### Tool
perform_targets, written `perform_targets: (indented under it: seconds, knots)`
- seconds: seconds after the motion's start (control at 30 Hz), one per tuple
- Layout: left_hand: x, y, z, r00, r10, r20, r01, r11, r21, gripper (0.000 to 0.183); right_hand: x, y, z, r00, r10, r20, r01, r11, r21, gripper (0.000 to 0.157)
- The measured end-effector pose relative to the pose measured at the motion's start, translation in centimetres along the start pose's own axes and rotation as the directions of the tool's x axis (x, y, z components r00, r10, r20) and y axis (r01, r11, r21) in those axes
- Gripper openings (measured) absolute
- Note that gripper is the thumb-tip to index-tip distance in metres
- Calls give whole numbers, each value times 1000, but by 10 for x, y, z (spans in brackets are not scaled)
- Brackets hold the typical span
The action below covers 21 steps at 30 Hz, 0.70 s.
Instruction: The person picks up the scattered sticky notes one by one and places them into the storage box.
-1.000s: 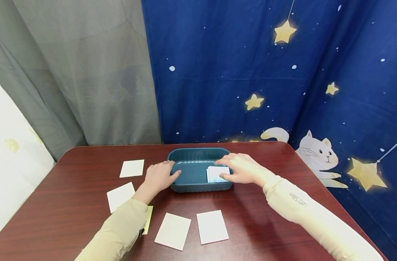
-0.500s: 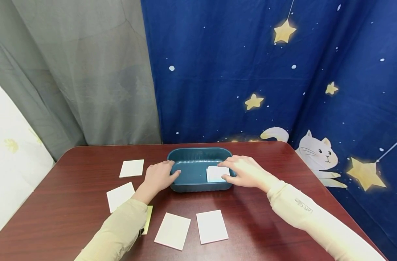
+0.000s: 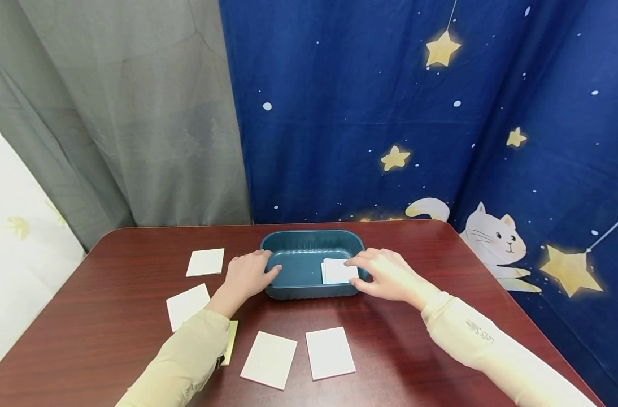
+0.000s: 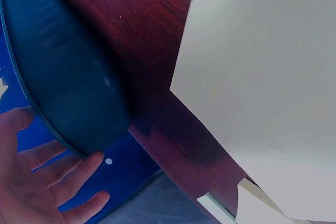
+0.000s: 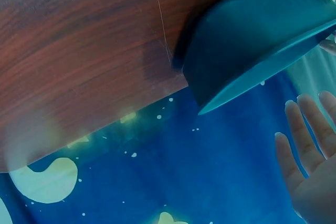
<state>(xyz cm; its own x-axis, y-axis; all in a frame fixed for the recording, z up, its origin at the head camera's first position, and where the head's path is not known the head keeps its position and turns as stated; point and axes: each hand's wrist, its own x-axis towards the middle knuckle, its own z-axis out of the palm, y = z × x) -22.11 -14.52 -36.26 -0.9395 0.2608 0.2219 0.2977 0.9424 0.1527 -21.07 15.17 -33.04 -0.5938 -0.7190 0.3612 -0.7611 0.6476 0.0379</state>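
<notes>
A dark teal oblong basin (image 3: 304,292) stands on the table near its far edge. Several thin white cards (image 3: 336,272) lie overlapped inside its right end. My left hand (image 3: 248,275) rests at the basin's left end, its relaxed fingers touching the rim and its thumb reaching over it. My right hand (image 3: 385,274) hovers at the right end, fingertips over the cards' right edge, holding nothing. In the right wrist view, the right fingers (image 5: 303,137) are straight and spread, apart from the basin wall (image 5: 247,40). The left wrist view has the left hand (image 4: 42,177) beside the rim.
On the reddish-brown table (image 3: 390,350) lie flat white squares: one (image 3: 205,263) far left, another (image 3: 188,306) partly under my left sleeve (image 3: 187,356), and two (image 3: 269,360) (image 3: 330,354) in front. A yellow square (image 3: 230,342) shows beside the sleeve. Curtains (image 3: 339,113) hang behind.
My right hand has drawn back slightly to the right and toward me, uncovering more of the basin's right rim. The left hand and the basin show no clear movement.
</notes>
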Motion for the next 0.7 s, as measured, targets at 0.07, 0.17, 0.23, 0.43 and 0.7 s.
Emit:
perform_targets:
  seconds: [0.07,0.17,0.23,0.43,0.7]
  knots:
    - [-1,0,-1,1000,11,-17,-11,1000,6,45,-2,0,1,1000,-3,-6,3,1000,4,28]
    - [0,-1,0,1000,15,-18,-15,1000,6,45,-5,-1,3,1000,-11,-14,11,1000,1,27]
    - [1,-1,0,1000,11,-16,-11,1000,6,46,-7,-1,4,1000,-17,-20,17,1000,-4,27]
    - [2,-1,1,1000,-3,12,3,1000,15,47,-11,-3,5,1000,-20,-22,20,1000,2,27]
    - [2,-1,1,1000,-7,19,7,1000,25,48,-15,-6,8,999,-19,-32,19,1000,16,27]
